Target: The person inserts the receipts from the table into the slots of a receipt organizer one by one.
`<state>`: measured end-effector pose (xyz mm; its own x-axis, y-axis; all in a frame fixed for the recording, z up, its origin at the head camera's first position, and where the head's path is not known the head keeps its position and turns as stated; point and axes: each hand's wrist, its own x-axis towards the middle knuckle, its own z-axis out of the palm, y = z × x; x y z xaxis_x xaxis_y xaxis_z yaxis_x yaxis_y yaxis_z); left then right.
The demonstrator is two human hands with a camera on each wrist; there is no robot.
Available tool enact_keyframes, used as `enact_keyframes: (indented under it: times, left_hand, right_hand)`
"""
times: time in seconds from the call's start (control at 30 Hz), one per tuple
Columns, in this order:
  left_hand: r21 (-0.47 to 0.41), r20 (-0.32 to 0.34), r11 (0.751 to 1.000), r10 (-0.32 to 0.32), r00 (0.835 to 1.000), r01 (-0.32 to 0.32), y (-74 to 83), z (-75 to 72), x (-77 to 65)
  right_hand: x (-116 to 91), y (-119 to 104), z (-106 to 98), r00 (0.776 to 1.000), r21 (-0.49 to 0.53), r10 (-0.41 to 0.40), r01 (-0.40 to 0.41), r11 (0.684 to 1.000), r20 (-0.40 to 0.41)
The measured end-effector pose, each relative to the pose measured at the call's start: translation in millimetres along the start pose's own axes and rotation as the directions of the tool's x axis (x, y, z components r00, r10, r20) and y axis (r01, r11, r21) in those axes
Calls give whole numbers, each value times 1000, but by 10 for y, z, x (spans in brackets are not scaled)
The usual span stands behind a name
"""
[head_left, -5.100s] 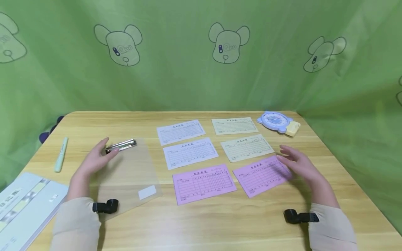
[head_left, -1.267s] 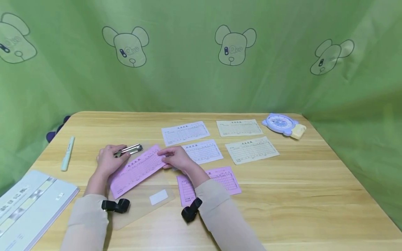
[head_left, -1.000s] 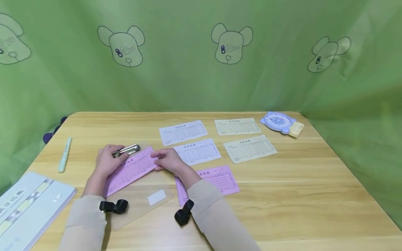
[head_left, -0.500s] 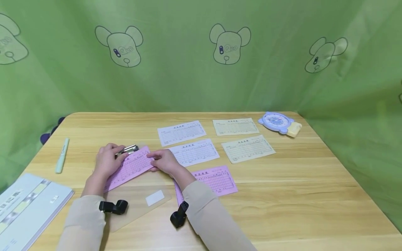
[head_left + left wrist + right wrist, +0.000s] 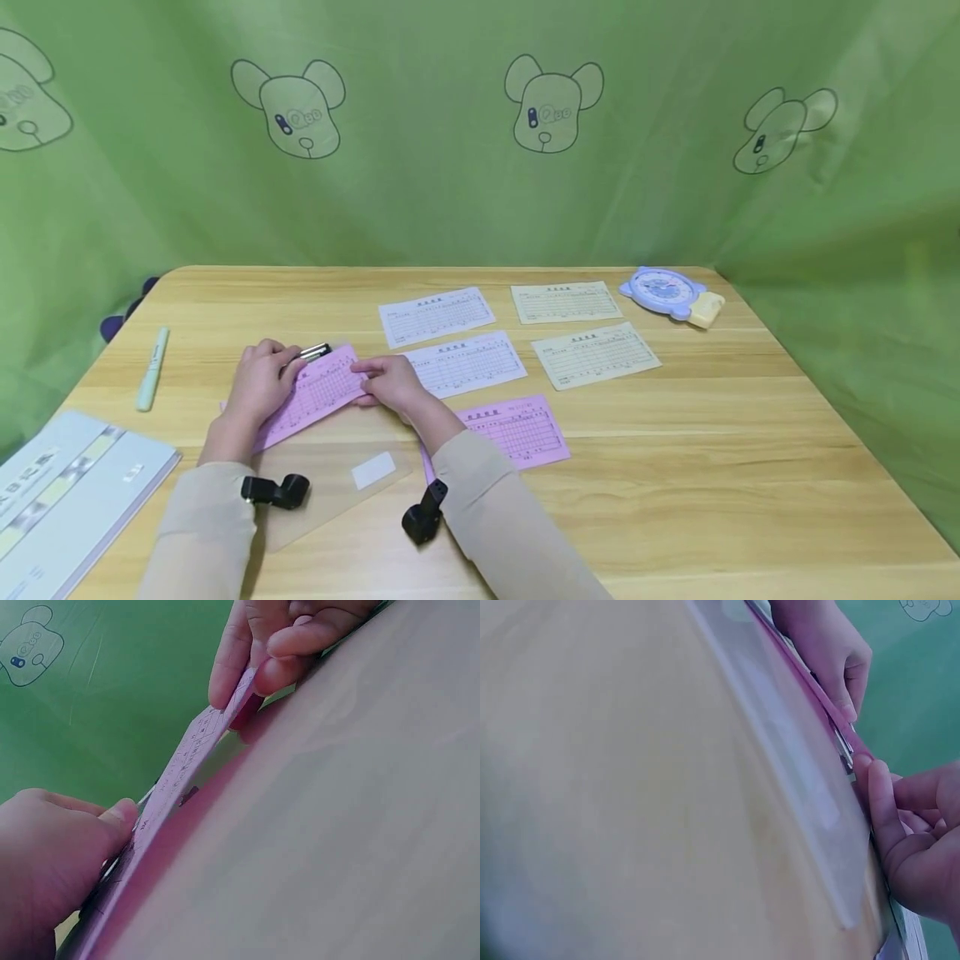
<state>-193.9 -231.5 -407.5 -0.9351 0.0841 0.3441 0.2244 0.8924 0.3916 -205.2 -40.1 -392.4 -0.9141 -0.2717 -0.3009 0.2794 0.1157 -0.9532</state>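
1. Since everything else rests on it, table (image 5: 712,508) comes first; the handling is all over its left half.
2. Board (image 5: 322,492), see-through, lies on the table with its clip (image 5: 317,351) end away from the person and its label (image 5: 373,471) end toward them.
3. Slip (image 5: 324,390), pink, is over the far part of the board, on the person's side of the clip. Long axis runs lower left to upper right in the head view, roughly parallel to the clip; heading edge faces the clip. Key relation, my call: long top edge against clip line. Whether that edge is under the clip or just short of it, can't tell.
4. Right hand (image 5: 390,384): thumb and fingers together, pinching the slip's right end. From this grip the slip stretches left, toward the other hand.
5. Left hand (image 5: 258,382): clamped on the clip's left end, thumb on the person's side. Nearer to the clip of the two; slip runs on past its wrist. Thumb also pressing the paper? Can't tell.
6. Clip: metal, left end covered by fingers, right end showing. Jaw lifted or down, can't tell.
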Motion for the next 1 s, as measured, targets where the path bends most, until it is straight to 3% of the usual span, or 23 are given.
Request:
enact_keyframes:
  times: [0.2, 0.47, 0.73, 1.0]
  left_hand:
    - [-3, -33, 1000, 22, 999, -22, -13, 27, 12]
    - [-23, -24, 1000, -7, 1000, 7, -13, 18, 14]
    - [-19, 21, 999, -47, 999, 47, -2, -1, 19]
    - [-31, 20, 998, -54, 998, 55, 16, -7, 11]
  right_hand:
    - [-8, -23, -21, 998, 110, 51, -47, 993, -34]
    - [-48, -51, -239, 997, 112, 8, 1, 994, -75]
    - [-61, -48, -450, 990, 107, 21, -6, 994, -138]
    - [-18, -12, -371, 995, 87, -23, 32, 996, -100]
